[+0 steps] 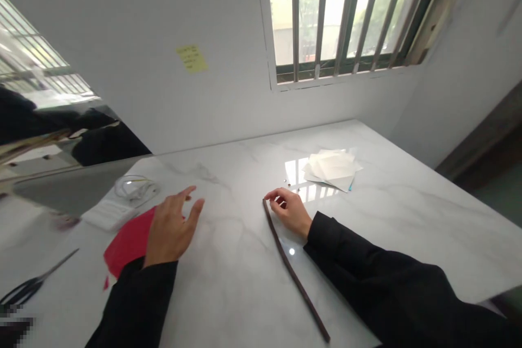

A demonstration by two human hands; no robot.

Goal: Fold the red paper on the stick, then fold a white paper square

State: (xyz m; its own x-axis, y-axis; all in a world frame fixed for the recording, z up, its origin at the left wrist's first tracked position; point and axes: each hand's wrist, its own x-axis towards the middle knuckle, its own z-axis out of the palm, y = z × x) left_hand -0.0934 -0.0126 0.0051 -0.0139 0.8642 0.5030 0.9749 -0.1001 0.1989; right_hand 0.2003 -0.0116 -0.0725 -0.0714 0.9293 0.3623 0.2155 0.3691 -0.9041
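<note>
A long, thin dark brown strip [294,277] lies slantwise on the marble-patterned table, slightly bent along its length. At its far end is my right hand [291,212], its fingers curled into a pinch and the fingertips at the strip's tip. My left hand [171,228] is raised with thumb and fingers apart, holding nothing. Below and beside it is a red sheet [129,242], partly hidden by that hand and sleeve. A small red scrap [106,283] lies near the sheet's lower corner.
White papers [332,168] lie in a loose pile at the back right, with a few tiny dark bits [289,185] nearby. Black-handled scissors [35,285] rest at the left. Behind the red sheet are a coiled white cable [136,189] and a white box-like item [108,213].
</note>
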